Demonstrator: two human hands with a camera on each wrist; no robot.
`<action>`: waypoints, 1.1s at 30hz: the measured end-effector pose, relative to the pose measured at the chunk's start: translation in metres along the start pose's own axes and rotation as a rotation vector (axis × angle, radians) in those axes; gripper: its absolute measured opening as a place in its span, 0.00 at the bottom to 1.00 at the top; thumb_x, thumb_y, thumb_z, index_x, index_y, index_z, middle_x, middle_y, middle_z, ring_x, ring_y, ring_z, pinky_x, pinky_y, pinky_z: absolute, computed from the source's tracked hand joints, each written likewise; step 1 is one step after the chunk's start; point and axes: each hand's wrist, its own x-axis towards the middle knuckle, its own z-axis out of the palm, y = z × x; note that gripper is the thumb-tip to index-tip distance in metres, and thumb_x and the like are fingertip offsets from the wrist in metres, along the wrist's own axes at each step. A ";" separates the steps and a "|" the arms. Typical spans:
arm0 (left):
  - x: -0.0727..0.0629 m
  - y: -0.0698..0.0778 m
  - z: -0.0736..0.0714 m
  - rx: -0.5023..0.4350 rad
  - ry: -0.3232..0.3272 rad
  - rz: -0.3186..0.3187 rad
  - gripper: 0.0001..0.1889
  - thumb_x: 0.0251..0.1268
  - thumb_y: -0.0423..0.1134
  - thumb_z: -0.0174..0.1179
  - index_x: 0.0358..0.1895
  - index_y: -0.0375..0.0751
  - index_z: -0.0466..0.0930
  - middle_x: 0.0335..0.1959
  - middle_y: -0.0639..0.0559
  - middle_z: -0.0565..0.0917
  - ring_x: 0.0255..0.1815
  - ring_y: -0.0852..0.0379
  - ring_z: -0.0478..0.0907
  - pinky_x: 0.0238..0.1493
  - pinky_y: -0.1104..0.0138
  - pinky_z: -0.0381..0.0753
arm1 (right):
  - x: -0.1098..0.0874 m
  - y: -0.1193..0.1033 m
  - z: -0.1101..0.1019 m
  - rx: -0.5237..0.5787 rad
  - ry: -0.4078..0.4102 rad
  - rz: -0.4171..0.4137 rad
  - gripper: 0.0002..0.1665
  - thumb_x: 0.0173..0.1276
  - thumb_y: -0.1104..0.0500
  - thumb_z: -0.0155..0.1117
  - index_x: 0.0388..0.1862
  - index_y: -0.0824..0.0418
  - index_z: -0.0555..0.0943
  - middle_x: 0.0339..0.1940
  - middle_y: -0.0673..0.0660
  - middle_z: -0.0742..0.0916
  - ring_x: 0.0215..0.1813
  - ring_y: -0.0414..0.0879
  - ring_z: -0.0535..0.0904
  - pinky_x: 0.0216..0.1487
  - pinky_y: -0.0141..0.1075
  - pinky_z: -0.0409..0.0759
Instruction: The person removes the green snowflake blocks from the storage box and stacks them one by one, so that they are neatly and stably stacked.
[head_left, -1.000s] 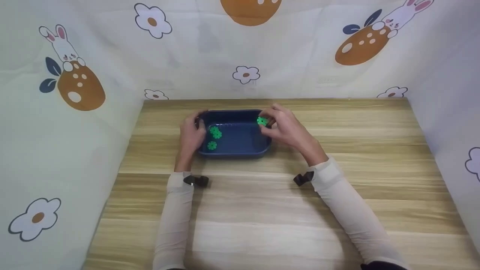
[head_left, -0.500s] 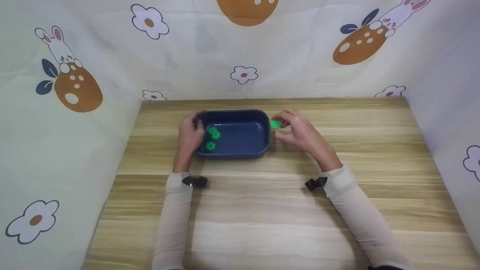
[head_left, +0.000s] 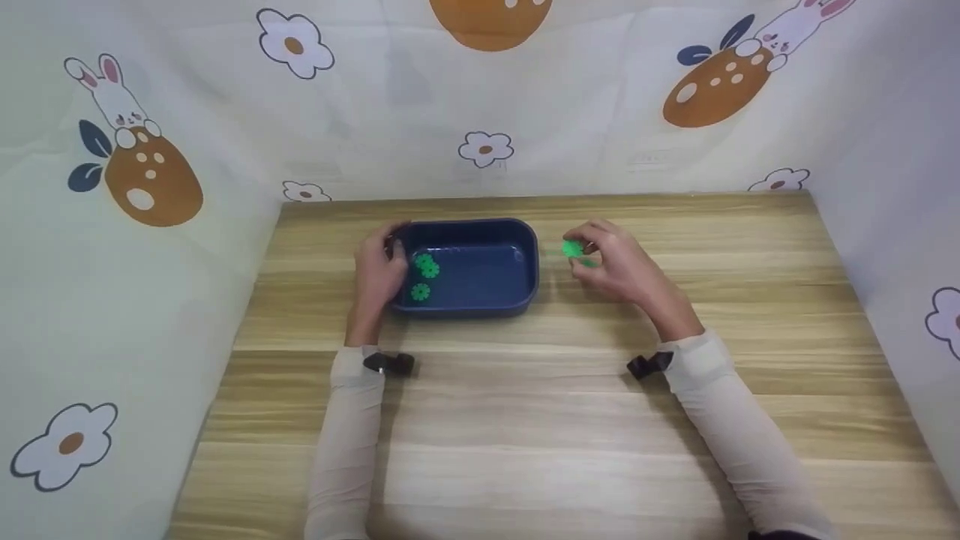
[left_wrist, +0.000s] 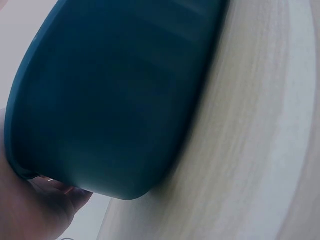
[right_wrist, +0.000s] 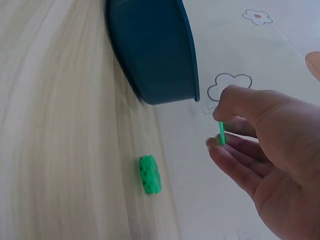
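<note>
A dark blue plastic bin sits toward the back of the table. My left hand grips its left rim, thumb inside and fingers outside. Inside, near that end, lie three green notched discs, two overlapping and one disc nearer the front. To the right of the bin, my right hand pinches another green disc between thumb and fingertips. The right wrist view shows this disc edge-on, raised off the table. A small green stack of discs rests on the table below that hand, mostly hidden in the head view.
The wood-grain table is enclosed by pale cloth walls printed with rabbits and flowers. Black wrist cameras sit on both cuffs, the right camera and the left camera.
My right hand has carried its pinched disc from over the bin's right end out past the rim to the right. The left hand keeps its grip, and the discs inside lie as before.
</note>
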 end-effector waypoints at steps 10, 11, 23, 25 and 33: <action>-0.001 -0.001 -0.002 -0.002 -0.001 0.004 0.22 0.75 0.25 0.53 0.66 0.39 0.85 0.65 0.39 0.87 0.70 0.43 0.82 0.76 0.51 0.80 | -0.014 0.022 -0.003 -0.083 -0.071 0.060 0.22 0.71 0.61 0.75 0.62 0.65 0.87 0.56 0.61 0.89 0.53 0.57 0.88 0.56 0.52 0.90; 0.000 -0.001 -0.002 -0.001 -0.003 -0.001 0.22 0.76 0.25 0.52 0.66 0.40 0.85 0.66 0.39 0.87 0.70 0.43 0.82 0.76 0.51 0.79 | -0.014 0.023 -0.002 -0.080 -0.079 0.066 0.22 0.71 0.61 0.75 0.62 0.65 0.86 0.57 0.61 0.90 0.54 0.58 0.88 0.57 0.53 0.89; -0.001 -0.002 -0.001 0.005 -0.006 -0.008 0.21 0.77 0.27 0.52 0.66 0.42 0.86 0.66 0.41 0.87 0.71 0.44 0.81 0.75 0.49 0.81 | -0.018 0.029 -0.002 -0.056 -0.168 0.073 0.18 0.73 0.64 0.73 0.61 0.63 0.88 0.60 0.63 0.91 0.60 0.60 0.88 0.64 0.56 0.88; -0.001 -0.002 0.000 0.008 -0.009 -0.009 0.21 0.78 0.28 0.52 0.66 0.43 0.85 0.66 0.41 0.87 0.71 0.44 0.81 0.75 0.49 0.81 | -0.018 0.030 -0.003 -0.055 -0.171 0.071 0.18 0.73 0.64 0.72 0.61 0.63 0.88 0.59 0.63 0.91 0.59 0.60 0.88 0.63 0.57 0.88; -0.001 -0.001 -0.001 0.002 -0.010 -0.016 0.22 0.77 0.27 0.52 0.67 0.43 0.85 0.67 0.42 0.87 0.71 0.44 0.81 0.75 0.49 0.80 | -0.018 0.032 -0.004 -0.058 -0.181 0.083 0.21 0.74 0.63 0.71 0.65 0.62 0.86 0.62 0.60 0.90 0.61 0.59 0.87 0.66 0.57 0.85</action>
